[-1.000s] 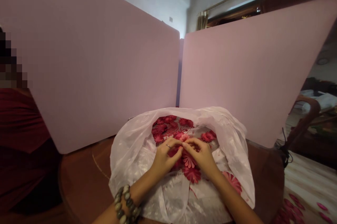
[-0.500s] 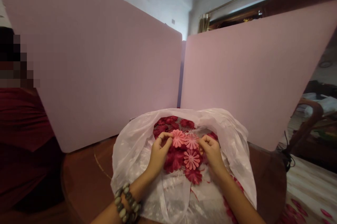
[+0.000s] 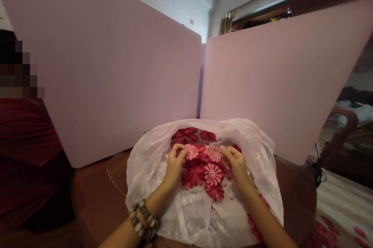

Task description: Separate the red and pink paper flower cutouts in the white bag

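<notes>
My left hand (image 3: 177, 160), wearing a ring and with beaded bracelets on the wrist, pinches the edge of a pink flower cutout (image 3: 191, 152) between thumb and fingers. Close by on the right, my right hand (image 3: 235, 162) has its fingertips at the rim of a second, paler pink flower cutout (image 3: 215, 154). Just below lies another pink flower (image 3: 213, 174) on top of dark red flowers (image 3: 192, 177). All of them are within the mouth of a white plastic bag (image 3: 151, 162). One more red flower (image 3: 215, 192) rests at the front of the heap.
The bag sits on a round brown wooden table (image 3: 96, 189). Two tall pink panels (image 3: 122, 77) stand behind it. A person in a dark red top (image 3: 26, 151) is at the left. At the right are a wooden chair (image 3: 346, 120) and red petals (image 3: 326, 226) on the floor.
My hands have drawn slightly apart. The left flower has moved a little left with my left hand, opening a gap between it and the right flower, which shifted slightly right.
</notes>
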A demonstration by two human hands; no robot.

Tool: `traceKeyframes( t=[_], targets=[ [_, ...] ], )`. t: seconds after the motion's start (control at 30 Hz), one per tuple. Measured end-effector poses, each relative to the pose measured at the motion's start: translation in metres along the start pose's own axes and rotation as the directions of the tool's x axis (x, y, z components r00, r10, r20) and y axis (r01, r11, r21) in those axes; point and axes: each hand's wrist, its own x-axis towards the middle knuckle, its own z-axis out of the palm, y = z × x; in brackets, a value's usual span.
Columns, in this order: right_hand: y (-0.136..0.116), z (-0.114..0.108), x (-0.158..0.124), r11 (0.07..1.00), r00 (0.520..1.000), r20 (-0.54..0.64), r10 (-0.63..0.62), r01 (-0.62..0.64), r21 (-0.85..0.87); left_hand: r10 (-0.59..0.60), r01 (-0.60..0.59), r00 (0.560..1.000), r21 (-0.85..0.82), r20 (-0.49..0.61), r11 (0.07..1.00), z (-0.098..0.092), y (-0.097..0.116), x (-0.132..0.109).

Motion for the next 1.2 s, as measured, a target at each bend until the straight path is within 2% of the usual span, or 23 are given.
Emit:
traceKeyframes(
  t=[0.1,0.17,0.27,0.3,0.33,0.37,0.43,0.47,0.5,0.53,0.57,0.6,0.63,0.7,0.73,0.77,0.8,0.83,0.9,1.0,1.1,1.2],
  targets=[
    [-0.006,0.004,0.003,0.939,0.976,0.042,-0.215,0.218,-0.267,0.02,-0.02,1.0,-0.003,0.015,1.0,0.001,-0.003,0.001],
    [-0.02,0.009,0.002,0.86,0.947,0.162,-0.277,0.319,-0.398,0.013,-0.011,0.999,-0.054,0.041,0.998,0.001,-0.003,0.003],
    [-0.055,0.021,-0.016,0.786,0.87,0.365,-0.332,0.469,-0.403,-0.069,0.103,0.973,-0.148,0.22,0.984,0.001,-0.002,0.006],
    [-0.067,0.025,-0.027,0.772,0.836,0.429,-0.342,0.51,-0.378,-0.088,0.128,0.961,-0.139,0.264,0.982,0.001,-0.001,0.006],
    [-0.079,0.03,-0.04,0.754,0.78,0.527,-0.336,0.558,-0.345,-0.094,0.13,0.957,-0.117,0.276,0.984,0.001,0.0,0.006],
    [-0.088,0.034,-0.055,0.722,0.685,0.657,-0.315,0.622,-0.303,-0.107,0.138,0.944,-0.078,0.313,0.987,0.002,0.0,0.005],
    [-0.096,0.038,-0.09,0.637,0.42,0.891,-0.175,0.738,-0.222,-0.152,0.18,0.933,-0.059,0.325,0.982,0.002,0.001,0.003],
    [-0.093,0.037,-0.109,0.621,0.257,0.965,-0.045,0.764,-0.175,-0.17,0.199,0.929,-0.054,0.33,0.979,0.002,0.001,0.002],
    [-0.086,0.033,-0.128,0.628,0.144,0.988,0.057,0.765,-0.147,-0.18,0.209,0.921,-0.046,0.344,0.977,0.003,0.002,0.001],
    [-0.073,0.026,-0.147,0.664,0.052,0.987,0.15,0.734,-0.14,-0.174,0.197,0.905,-0.018,0.388,0.98,0.003,0.002,0.0],
    [-0.057,0.017,-0.166,0.702,0.027,0.967,0.254,0.683,-0.203,-0.163,0.178,0.891,0.004,0.424,0.984,0.003,0.003,0.0],
    [-0.037,0.007,-0.183,0.71,0.063,0.927,0.37,0.625,-0.326,-0.162,0.17,0.869,0.026,0.467,0.985,0.003,0.003,-0.001],
    [-0.015,-0.005,-0.198,0.695,0.134,0.865,0.484,0.542,-0.473,-0.163,0.163,0.85,0.044,0.501,0.986,0.003,0.003,-0.001],
    [0.028,-0.026,-0.222,0.612,0.307,0.71,0.633,0.362,-0.703,-0.177,0.16,0.814,0.079,0.553,0.984,0.004,0.002,-0.001],
    [0.048,-0.035,-0.23,0.56,0.342,0.628,0.699,0.284,-0.778,-0.188,0.165,0.8,0.093,0.57,0.982,0.004,0.001,-0.001],
    [0.065,-0.042,-0.238,0.541,0.321,0.589,0.742,0.231,-0.808,-0.205,0.175,0.784,0.109,0.586,0.979,0.004,0.0,-0.001],
    [0.08,-0.046,-0.244,0.562,0.309,0.591,0.746,0.185,-0.806,-0.228,0.188,0.767,0.129,0.6,0.974,0.004,-0.002,-0.001],
    [0.093,-0.049,-0.249,0.578,0.315,0.592,0.741,0.148,-0.802,-0.251,0.202,0.753,0.15,0.608,0.968,0.004,-0.004,-0.001],
    [0.113,-0.05,-0.26,0.6,0.374,0.598,0.709,0.126,-0.79,-0.295,0.23,0.743,0.185,0.601,0.955,0.004,-0.006,-0.001],
    [0.137,-0.049,-0.273,0.614,0.458,0.583,0.67,0.098,-0.783,-0.324,0.264,0.765,0.187,0.556,0.946,0.005,-0.009,-0.001],
    [0.155,-0.051,-0.28,0.623,0.483,0.594,0.643,0.121,-0.773,-0.304,0.265,0.783,0.152,0.542,0.952,0.005,-0.009,0.0],
    [0.166,-0.052,-0.277,0.637,0.497,0.628,0.599,0.179,-0.749,-0.318,0.267,0.769,0.174,0.554,0.948,0.005,-0.01,0.001]
  ],
)
